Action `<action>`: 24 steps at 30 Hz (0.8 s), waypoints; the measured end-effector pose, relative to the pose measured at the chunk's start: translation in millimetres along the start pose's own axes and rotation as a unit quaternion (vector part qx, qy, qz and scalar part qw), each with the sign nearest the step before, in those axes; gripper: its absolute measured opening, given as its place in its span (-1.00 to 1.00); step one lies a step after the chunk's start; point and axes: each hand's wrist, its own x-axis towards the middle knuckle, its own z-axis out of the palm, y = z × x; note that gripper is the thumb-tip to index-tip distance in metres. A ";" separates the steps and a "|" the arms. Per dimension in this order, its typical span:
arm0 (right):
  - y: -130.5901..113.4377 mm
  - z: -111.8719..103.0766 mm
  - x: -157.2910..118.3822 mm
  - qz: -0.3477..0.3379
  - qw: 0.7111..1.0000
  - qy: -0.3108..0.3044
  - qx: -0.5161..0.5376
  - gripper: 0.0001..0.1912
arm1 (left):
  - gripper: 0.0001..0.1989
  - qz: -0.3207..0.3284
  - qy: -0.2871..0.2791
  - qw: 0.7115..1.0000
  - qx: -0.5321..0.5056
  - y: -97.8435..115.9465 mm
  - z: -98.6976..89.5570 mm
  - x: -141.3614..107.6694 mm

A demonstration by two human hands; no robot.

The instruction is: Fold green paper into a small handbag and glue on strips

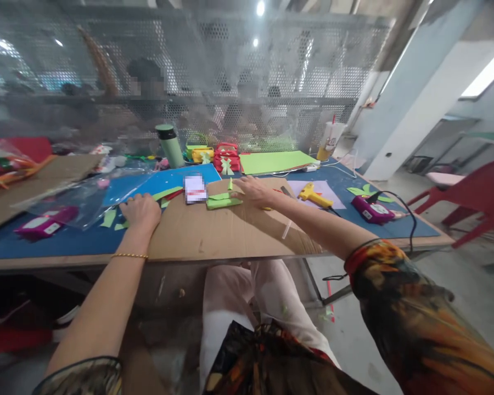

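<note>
My left hand point(140, 213) rests at the left edge of a brown cardboard sheet point(189, 236), its fingers curled down near green paper scraps point(108, 218); what lies under the fingertips is hidden. Over the middle of the cardboard, my right hand point(252, 191) reaches with its fingers at a folded light-green paper piece point(223, 201), whose narrow strip stands upright. The exact grip of the right fingers is too small to tell. A white card point(195, 189) lies just left of the green piece. To the right, a yellow glue gun point(314, 195) lies on pale purple paper point(333, 192).
Small red point(226, 158) and yellow point(201, 154) paper bags stand at the back beside a green bottle point(170, 147). Purple boxes point(47, 221) sit at both sides. A drink cup point(329, 144) stands back right, a cable runs off the right side, and a perforated screen point(230, 82) is behind.
</note>
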 end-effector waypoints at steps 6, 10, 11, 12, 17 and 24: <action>29.8 0.8 -39.2 0.139 0.986 -0.078 -0.049 -0.58 | -0.47 -0.029 0.026 0.999 0.000 8.4 -6.1 2.5; 32.1 4.1 -47.2 0.151 0.984 -0.077 -0.054 -0.56 | -0.41 -0.043 0.071 0.996 0.016 14.3 -8.5 3.9; 32.8 4.1 -44.4 0.151 0.984 -0.073 -0.054 -0.55 | -0.39 -0.038 0.080 0.996 0.018 14.6 -8.5 3.3; 34.5 3.4 -40.6 0.152 0.984 -0.071 -0.054 -0.54 | -0.37 -0.033 0.086 0.996 0.020 14.6 -8.3 2.6; 61.8 -10.4 -36.5 0.160 0.984 -0.057 -0.059 -0.57 | -0.36 -0.051 0.081 0.995 0.018 10.6 -6.3 1.1; 113.1 -19.0 -125.2 0.291 0.948 -0.036 -0.122 -0.54 | -0.24 -0.028 0.138 0.986 -0.087 13.0 -14.6 -4.5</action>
